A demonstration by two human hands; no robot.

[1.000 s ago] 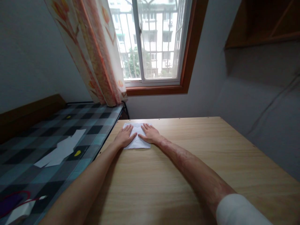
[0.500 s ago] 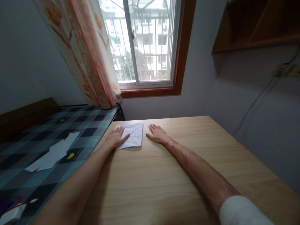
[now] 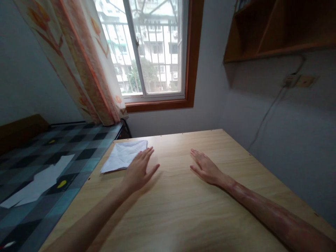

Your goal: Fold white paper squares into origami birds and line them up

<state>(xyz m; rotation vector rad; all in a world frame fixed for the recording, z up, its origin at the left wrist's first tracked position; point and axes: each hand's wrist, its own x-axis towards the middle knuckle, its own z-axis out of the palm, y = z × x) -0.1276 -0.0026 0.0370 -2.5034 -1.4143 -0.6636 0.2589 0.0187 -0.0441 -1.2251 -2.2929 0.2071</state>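
Note:
A folded white cloth lies flat at the far left corner of the light wooden table. My left hand is open just right of the cloth, thumb apart from the fingers, and it overlaps the cloth's right edge in view. A shadow beneath suggests it is raised a little above the wood. On the right, my right hand is open, fingers stretched toward the left, over or on the tabletop; I cannot tell whether it touches. Neither hand holds anything.
Left of the table is a bed with a checked cover, and cut white paper pieces lie on it. Beyond stand a flowered curtain and a window. A wooden shelf and a socket with a cord are on the right wall.
My left hand has come off the cloth and moved right. The cloth now sits farther left on the table, turned slightly. My right hand has moved right, and the view has shifted.

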